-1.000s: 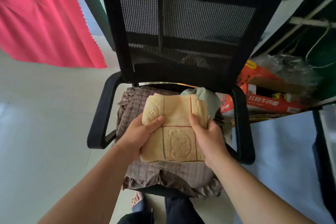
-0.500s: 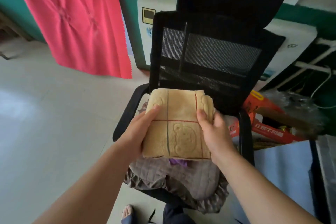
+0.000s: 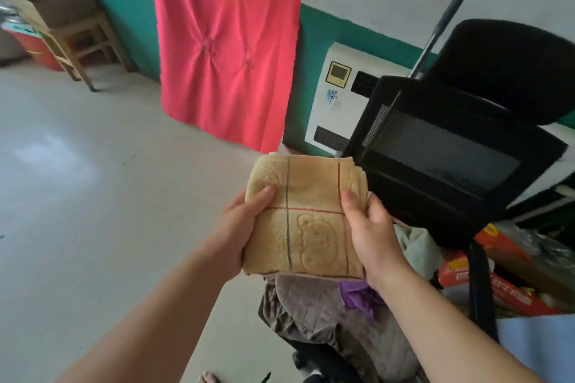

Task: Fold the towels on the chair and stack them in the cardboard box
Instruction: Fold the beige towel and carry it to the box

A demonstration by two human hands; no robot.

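We have one view only, worn on the person's head, wide-angle, looking forward and down along both forearms. It sits close above the chair, facing the red cloth on the far wall.

Very little lettering can be made out. The white wall unit behind the chair carries a small blue logo with tiny lines of print below its yellow-framed display, all too small to read. The red and orange carton at the right edge shows pale characters along its side, but they are blurred beyond reading. The folded towel bears only an embossed bear figure and red and dark lines, with no words or numbers.
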